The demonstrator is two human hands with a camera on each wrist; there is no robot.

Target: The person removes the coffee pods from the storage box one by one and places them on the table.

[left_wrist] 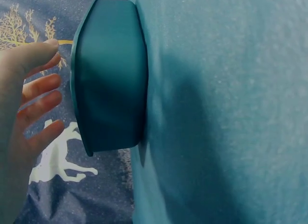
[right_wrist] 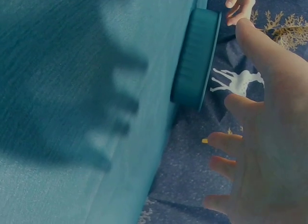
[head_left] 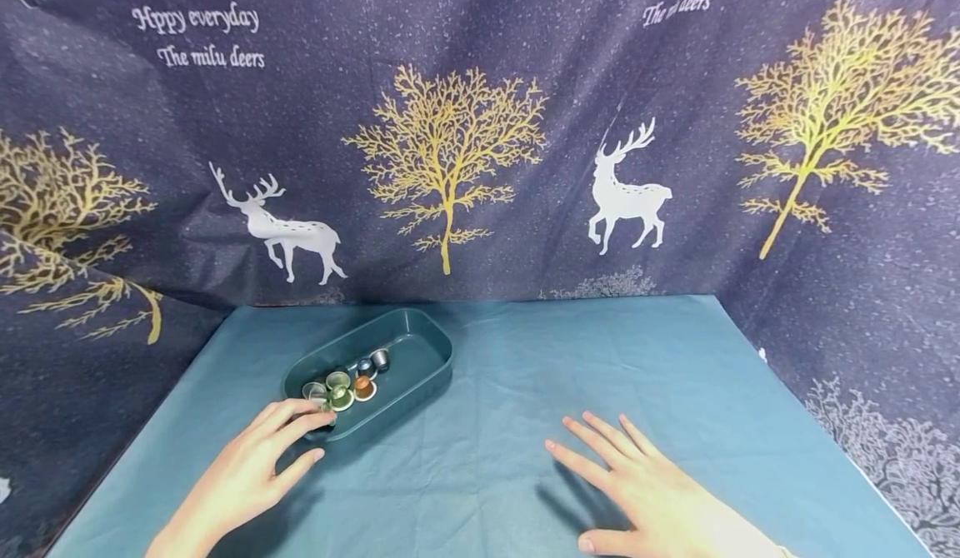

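A dark teal tray stands at the table's left, holding several coffee capsules, among them an orange capsule, a green capsule, a blue capsule and a dark grey capsule. Over the tray's near left end reaches my left hand, its fingers loosely bent and partly hiding the capsules there. The left wrist view has this hand beside the tray's rim, gripping nothing that shows. To the right, my right hand hovers with fingers spread and holds nothing.
A teal cloth covers the table. Behind and at both sides hangs a dark blue curtain with white deer and golden trees. Shadows of the hands fall on the cloth.
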